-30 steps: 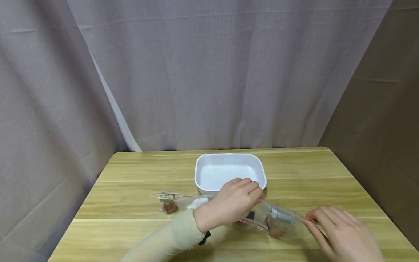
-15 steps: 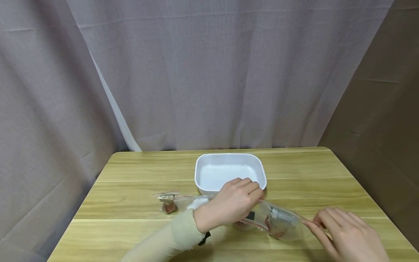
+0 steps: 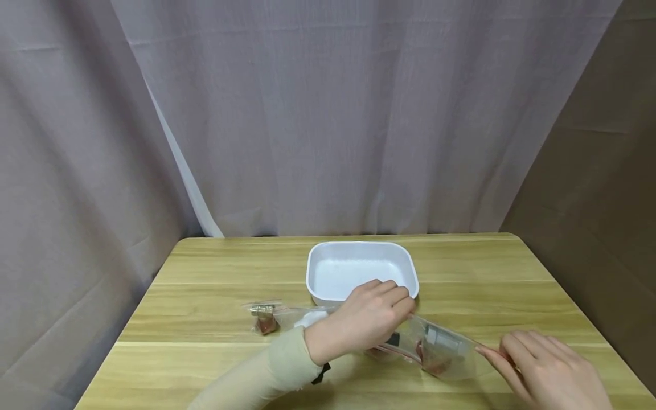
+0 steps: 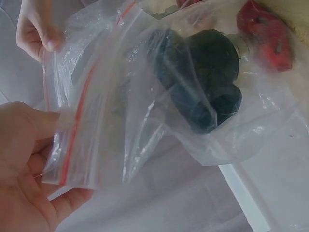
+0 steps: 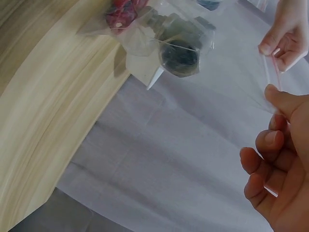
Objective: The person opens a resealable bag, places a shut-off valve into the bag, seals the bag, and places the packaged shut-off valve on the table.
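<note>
A clear zip bag (image 3: 463, 367) with a red-striped seal is stretched between both hands. Inside it are a dark, rounded pipe fitting (image 4: 203, 79) and a red handle-like part (image 4: 268, 38), probably of a valve. My left hand (image 3: 366, 316) pinches one end of the bag's mouth, near the front of the white tray (image 3: 359, 244). At the opposite end, my right hand (image 3: 556, 370) pinches the seal edge between thumb and fingers. Part of a second bag (image 3: 405, 353) with a black piece in it shows under the left hand; the left forearm hides the rest.
To the left lies another small zip bag (image 3: 265, 322) with a brass-coloured and red fitting. Something white (image 3: 310, 318) sits in clear plastic beside the left wrist. Curtains (image 3: 328, 114) stand behind the wooden table (image 3: 205, 364).
My right hand has shifted slightly right and down along the bag's edge, still pinching it. The left hand stays in place.
</note>
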Tool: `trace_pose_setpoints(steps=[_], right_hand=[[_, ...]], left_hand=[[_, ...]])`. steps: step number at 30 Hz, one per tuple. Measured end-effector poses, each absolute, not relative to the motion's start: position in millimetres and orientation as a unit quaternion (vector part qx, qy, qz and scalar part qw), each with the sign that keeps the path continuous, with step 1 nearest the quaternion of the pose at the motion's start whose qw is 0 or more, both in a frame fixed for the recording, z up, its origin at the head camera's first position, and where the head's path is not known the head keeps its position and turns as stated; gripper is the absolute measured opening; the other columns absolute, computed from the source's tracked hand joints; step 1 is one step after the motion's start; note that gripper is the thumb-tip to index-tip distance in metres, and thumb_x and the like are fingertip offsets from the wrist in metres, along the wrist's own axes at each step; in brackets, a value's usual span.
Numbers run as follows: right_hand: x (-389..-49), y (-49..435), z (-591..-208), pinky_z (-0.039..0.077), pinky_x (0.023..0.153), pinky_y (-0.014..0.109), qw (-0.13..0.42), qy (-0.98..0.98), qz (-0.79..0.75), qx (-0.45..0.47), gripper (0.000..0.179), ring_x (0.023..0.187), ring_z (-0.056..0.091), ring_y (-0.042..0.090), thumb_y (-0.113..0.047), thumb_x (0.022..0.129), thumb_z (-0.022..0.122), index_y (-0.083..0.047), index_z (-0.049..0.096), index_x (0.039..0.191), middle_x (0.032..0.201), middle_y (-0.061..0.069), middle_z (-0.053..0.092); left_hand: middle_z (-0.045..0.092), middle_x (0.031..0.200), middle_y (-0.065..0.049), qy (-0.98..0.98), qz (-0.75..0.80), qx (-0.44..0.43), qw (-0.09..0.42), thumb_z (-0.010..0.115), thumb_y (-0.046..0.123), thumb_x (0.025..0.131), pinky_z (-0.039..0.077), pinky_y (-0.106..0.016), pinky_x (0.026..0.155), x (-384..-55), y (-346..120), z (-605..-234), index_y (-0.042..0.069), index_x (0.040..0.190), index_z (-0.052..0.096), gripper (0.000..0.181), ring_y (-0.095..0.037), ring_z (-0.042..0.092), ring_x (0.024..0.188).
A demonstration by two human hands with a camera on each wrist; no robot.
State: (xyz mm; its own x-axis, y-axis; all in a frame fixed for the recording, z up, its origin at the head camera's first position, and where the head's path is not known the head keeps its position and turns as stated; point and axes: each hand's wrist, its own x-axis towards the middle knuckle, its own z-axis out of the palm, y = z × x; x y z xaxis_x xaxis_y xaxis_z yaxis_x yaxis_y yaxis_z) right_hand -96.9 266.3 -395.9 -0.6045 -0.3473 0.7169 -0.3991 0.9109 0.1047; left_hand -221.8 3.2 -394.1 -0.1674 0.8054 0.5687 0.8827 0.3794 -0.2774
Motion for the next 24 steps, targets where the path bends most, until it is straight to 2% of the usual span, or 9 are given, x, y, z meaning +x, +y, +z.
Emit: trace_pose_setpoints(steps=[8,12,17,21,24], right_hand=[[-99.6,258.6,-388.9,0.022,0.045,0.022,0.444,-0.868,0.055,0.216,0.052,0.055,0.028,0.001,-0.057,0.103,0.041,-0.026,0.035,0.063,0.063,-0.016,0.031],[-98.9,264.6,-392.8,0.021,0.046,0.019,0.416,-0.881,0.062,0.214,0.050,0.056,0.029,-0.001,-0.059,0.103,0.040,-0.029,0.031,0.063,0.064,-0.019,0.028],[-100.3,273.3,-401.9,0.022,0.050,0.014,0.397,-0.884,0.083,0.234,0.046,0.060,0.032,-0.002,-0.057,0.103,0.043,-0.032,0.034,0.066,0.068,-0.022,0.028],[-99.5,275.6,-404.6,0.025,0.052,0.010,0.379,-0.889,0.112,0.231,0.038,0.063,0.033,-0.005,-0.050,0.099,0.058,-0.035,0.041,0.068,0.070,-0.024,0.033],[-98.0,272.3,-401.2,0.031,0.052,0.012,0.359,-0.902,0.136,0.198,0.031,0.065,0.037,-0.008,-0.037,0.090,0.074,-0.040,0.049,0.072,0.072,-0.026,0.042]], left_hand=[[0.061,0.090,0.007,-0.765,-0.046,-0.549,0.334,0.061,0.026,0.100,0.047,-0.023,0.065,-220.8,5.3,-392.2,0.017,0.094,0.067,0.012,-0.010,0.058,0.081],[0.060,0.089,0.008,-0.766,-0.047,-0.547,0.334,0.062,0.027,0.099,0.047,-0.023,0.064,-218.5,6.5,-393.9,0.018,0.093,0.067,0.012,-0.009,0.058,0.080],[0.059,0.085,0.008,-0.763,-0.057,-0.548,0.337,0.064,0.027,0.098,0.046,-0.023,0.062,-218.4,6.3,-394.8,0.019,0.090,0.067,0.012,-0.010,0.057,0.077],[0.060,0.086,0.009,-0.770,-0.066,-0.546,0.323,0.064,0.029,0.098,0.046,-0.022,0.062,-218.1,2.9,-394.6,0.019,0.090,0.068,0.013,-0.009,0.057,0.076],[0.061,0.089,0.009,-0.780,-0.077,-0.540,0.309,0.065,0.031,0.098,0.047,-0.021,0.066,-217.5,-3.4,-390.6,0.020,0.094,0.070,0.012,-0.009,0.058,0.079]])
